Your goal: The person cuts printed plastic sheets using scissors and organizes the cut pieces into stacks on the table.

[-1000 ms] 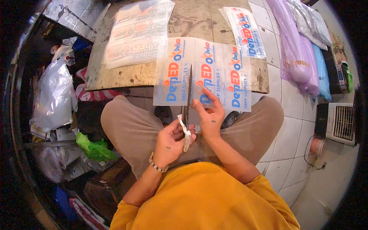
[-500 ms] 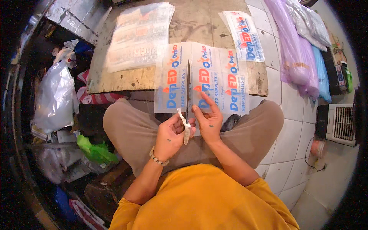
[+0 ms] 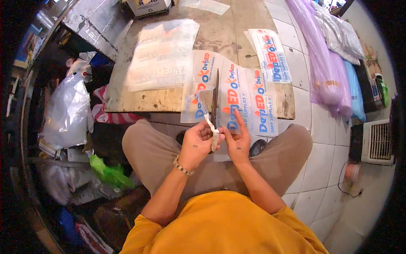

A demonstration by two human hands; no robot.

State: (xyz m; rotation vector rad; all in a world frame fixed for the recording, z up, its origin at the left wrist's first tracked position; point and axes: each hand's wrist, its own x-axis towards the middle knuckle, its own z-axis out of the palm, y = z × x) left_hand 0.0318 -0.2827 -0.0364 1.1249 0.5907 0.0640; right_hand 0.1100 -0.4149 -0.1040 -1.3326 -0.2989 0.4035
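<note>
My left hand (image 3: pixel 198 144) is closed around the white-wrapped handle of a knife (image 3: pixel 215 103), its blade pointing away from me and lying up the middle of a printed plastic sheet (image 3: pixel 245 101). That sheet hangs over the near edge of the wooden surface (image 3: pixel 169 99) toward my knees. My right hand (image 3: pixel 237 142) lies flat on the sheet's lower end, fingers spread, one pointing up beside the blade, pinning the plastic taut. To cut well, I think I should keep the blade low and straight along the line between the printed panels, hold the plastic tight on the right side, and keep that finger clear of the edge. A stack of clear sheets (image 3: pixel 163 55) lies on the left half of the surface, and another printed piece (image 3: pixel 270 55) sits near the right edge. Rolls of purple plastic (image 3: pixel 321 59) rest on the tiled floor to my right, with a white fan unit (image 3: pixel 378 142) beyond. White bags (image 3: pixel 67 110) and a green one (image 3: pixel 108 173) crowd my left. Nothing lies across the blade's line; only the hanging end over my lap may slacken.
</note>
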